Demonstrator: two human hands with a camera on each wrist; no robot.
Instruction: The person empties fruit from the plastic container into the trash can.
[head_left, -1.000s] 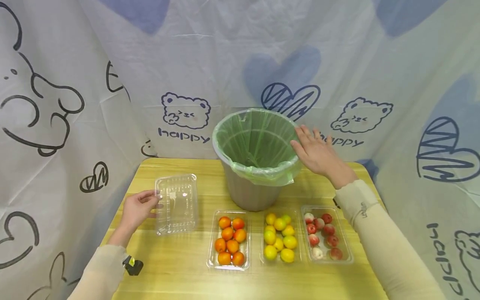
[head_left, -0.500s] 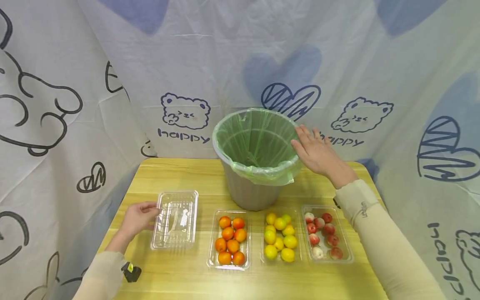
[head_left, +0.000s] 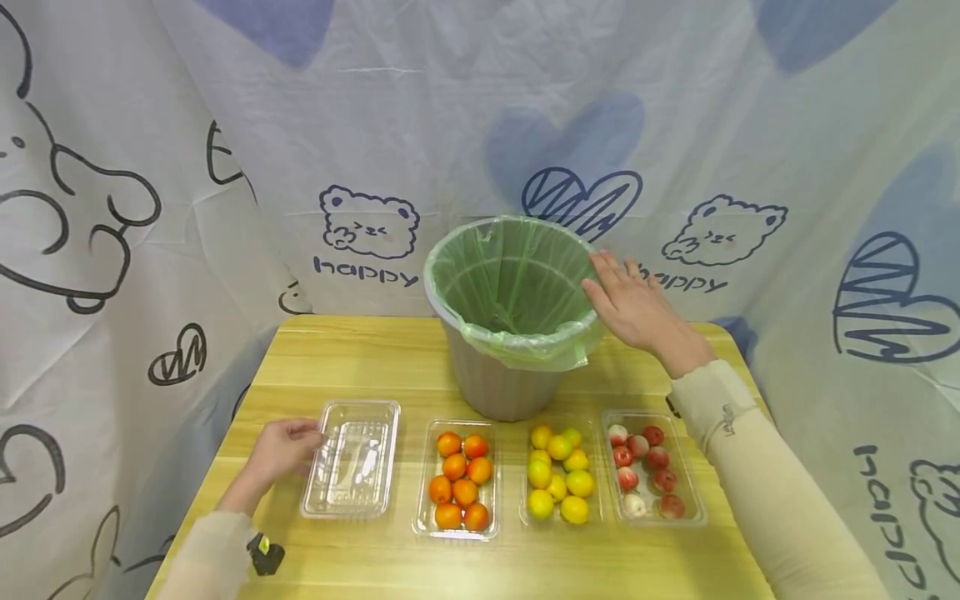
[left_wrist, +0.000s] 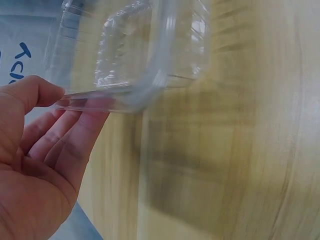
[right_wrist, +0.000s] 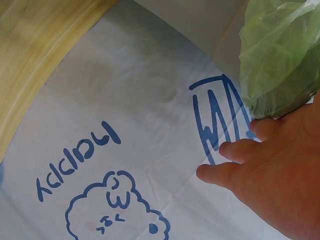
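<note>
Head view showed your left hand [head_left: 281, 451] at the near left of the wooden table [head_left: 352, 367], thumb on top and fingers beneath the left rim of one empty clear tray [head_left: 351, 458], pinching it lightly while it lay flat on the wood. Your left-wrist view confirmed that pinch: thumb over the rim, fingers [left_wrist: 75, 135] under it, though the tray [left_wrist: 135, 50] was blurred there. That empty tray sat just left of three filled trays, all four in one row along the near edge. You had seven orange fruits [head_left: 460, 481] in the first filled tray, about eight yellow fruits [head_left: 558, 472] in the middle one, and about eight red fruits [head_left: 643, 469] in the rightmost. One grey bin [head_left: 501, 375] with a green liner [head_left: 513, 283] stood just behind the row, at the middle of the table. Your right hand [head_left: 636, 310] was beside the bin's right rim, fingers straight and relaxed, holding nothing; the right-wrist view put the fingers [right_wrist: 240, 150] close by the liner [right_wrist: 280, 55], but you could not tell from it whether they touched. One small black clip-like object [head_left: 266, 553] lay near your left sleeve.
</note>
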